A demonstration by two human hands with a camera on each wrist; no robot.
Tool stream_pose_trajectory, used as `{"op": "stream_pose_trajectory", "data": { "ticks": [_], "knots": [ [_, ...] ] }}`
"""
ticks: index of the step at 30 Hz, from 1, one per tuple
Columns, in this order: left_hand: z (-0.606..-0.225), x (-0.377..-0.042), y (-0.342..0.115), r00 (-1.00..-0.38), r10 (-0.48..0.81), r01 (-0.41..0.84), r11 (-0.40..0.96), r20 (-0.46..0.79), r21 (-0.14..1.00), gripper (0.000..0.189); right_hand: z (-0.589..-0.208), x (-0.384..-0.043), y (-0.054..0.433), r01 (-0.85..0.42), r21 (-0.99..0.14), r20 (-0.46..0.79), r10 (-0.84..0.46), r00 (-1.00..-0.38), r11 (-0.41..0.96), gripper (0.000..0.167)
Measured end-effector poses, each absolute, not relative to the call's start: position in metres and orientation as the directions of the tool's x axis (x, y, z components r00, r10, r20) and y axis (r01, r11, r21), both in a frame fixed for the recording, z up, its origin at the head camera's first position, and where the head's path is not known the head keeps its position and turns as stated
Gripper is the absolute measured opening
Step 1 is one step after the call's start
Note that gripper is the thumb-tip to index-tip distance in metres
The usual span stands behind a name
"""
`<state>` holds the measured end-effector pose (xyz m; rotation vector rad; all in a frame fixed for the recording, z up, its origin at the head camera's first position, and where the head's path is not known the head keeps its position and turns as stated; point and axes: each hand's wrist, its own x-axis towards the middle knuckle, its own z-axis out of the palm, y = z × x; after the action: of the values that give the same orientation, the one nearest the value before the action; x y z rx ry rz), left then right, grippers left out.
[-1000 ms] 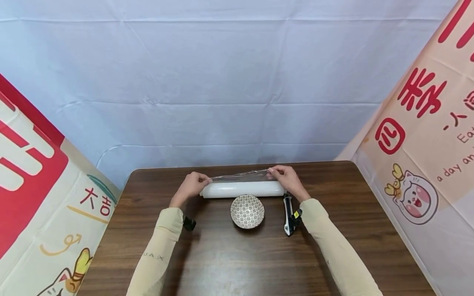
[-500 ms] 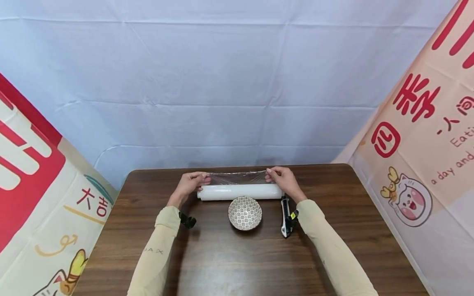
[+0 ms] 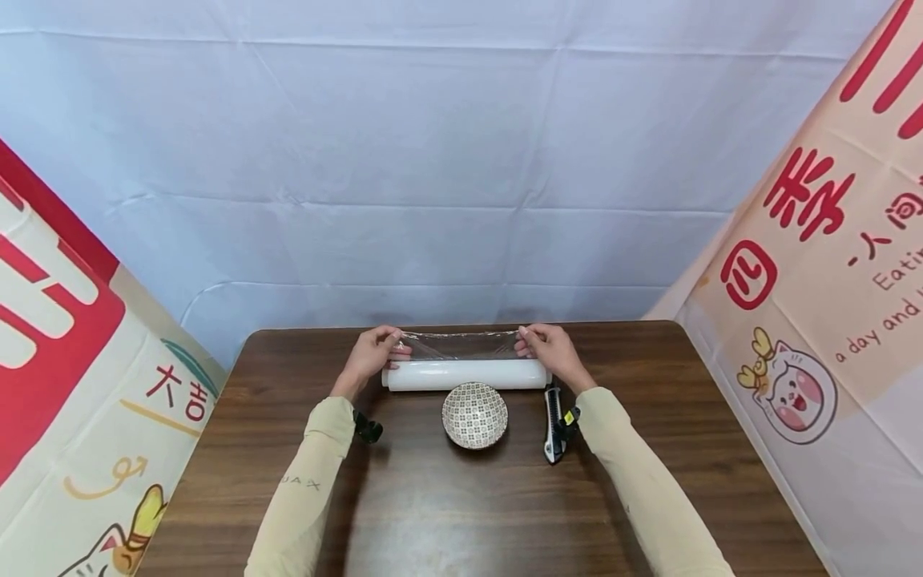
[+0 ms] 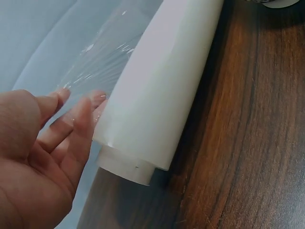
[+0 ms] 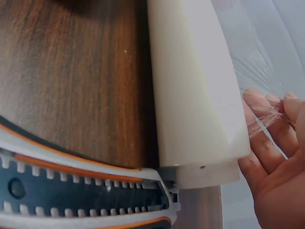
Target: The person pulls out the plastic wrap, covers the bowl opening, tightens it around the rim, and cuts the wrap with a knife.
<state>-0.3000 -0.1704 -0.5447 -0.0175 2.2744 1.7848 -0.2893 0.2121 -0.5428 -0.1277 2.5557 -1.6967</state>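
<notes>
One roll lies beside left hand; right hand pinches film.

Right wrist view: roll cut off above, knife left.

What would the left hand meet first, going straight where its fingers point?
The left hand would likely meet the clear film it pinches; the white roll is close, depth unclear.

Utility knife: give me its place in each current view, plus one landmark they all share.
Head: the utility knife lies on the table, right of the bowl.
Left wrist: not in it.
Right wrist: lower left, pointing toward the near end of the roll.
Shared landmark: the white roll.
</notes>
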Motion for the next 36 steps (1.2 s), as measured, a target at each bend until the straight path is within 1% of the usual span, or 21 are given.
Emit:
{"op": "stream_pose_trajectory", "data": {
  "ticks": [7, 13, 19, 25, 31, 36],
  "knots": [
    [-0.540, -0.300, -0.171, -0.969, 0.144, -0.186, 0.126, -0.203, 0.974, 0.034, -0.544, -0.296, 0.208, -0.008, -0.919, -0.030, -0.090, -0.996, 0.394, 0.044],
    [-0.533, -0.301, -0.167, -0.971, 0.123, -0.187, 0.143, -0.205, 0.972, 0.039, -0.539, -0.295, 0.210, 0.004, -0.919, -0.038, -0.079, -0.996, 0.393, 0.046],
    [-0.528, -0.302, -0.168, -0.973, 0.105, -0.189, 0.136, -0.203, 0.973, 0.044, -0.530, -0.298, 0.206, -0.008, -0.918, -0.023, -0.073, -0.997, 0.397, 0.044],
    [-0.523, -0.304, -0.168, -0.975, 0.119, -0.172, 0.148, -0.190, 0.974, 0.046, -0.523, -0.299, 0.206, -0.013, -0.926, -0.008, -0.055, -0.998, 0.377, 0.043],
    [-0.520, -0.307, -0.167, -0.975, 0.100, -0.182, 0.141, -0.196, 0.973, 0.045, -0.521, -0.302, 0.207, -0.025, -0.919, -0.001, -0.066, -0.998, 0.394, 0.038],
    [-0.515, -0.310, -0.167, -0.978, 0.083, -0.177, 0.135, -0.189, 0.975, 0.036, -0.517, -0.306, 0.205, -0.045, -0.920, 0.016, -0.076, -0.997, 0.390, 0.038]
  ]
}}
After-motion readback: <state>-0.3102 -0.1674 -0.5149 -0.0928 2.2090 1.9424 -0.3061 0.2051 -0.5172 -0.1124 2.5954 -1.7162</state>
